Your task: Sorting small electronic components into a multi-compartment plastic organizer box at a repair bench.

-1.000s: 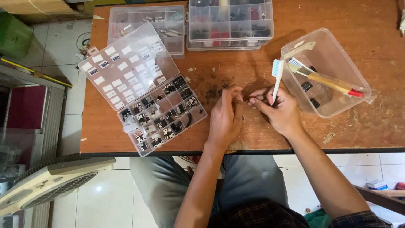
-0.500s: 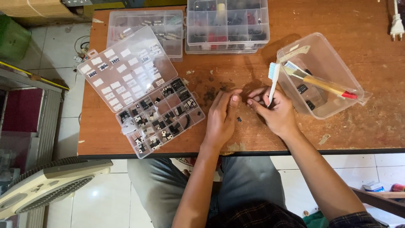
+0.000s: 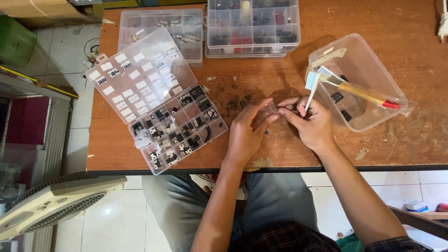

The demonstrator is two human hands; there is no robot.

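Small clear packet [image 3: 270,109] pinched between both hands above the tabletop [image 3: 396,144]; left hand [image 3: 247,133] grips it, right hand [image 3: 312,123] also clasps a toothbrush [image 3: 310,88]. Opening it needs careful fingertip work.

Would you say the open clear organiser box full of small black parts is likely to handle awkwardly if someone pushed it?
Probably. The organiser box looks like thin, light plastic, so it should slide easily on the wooden table. Its open lid likely flops, and the loose parts could spill if it tips.

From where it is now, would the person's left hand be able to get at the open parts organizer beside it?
Probably yes: the left hand lies near the open parts organizer, with bare table between.
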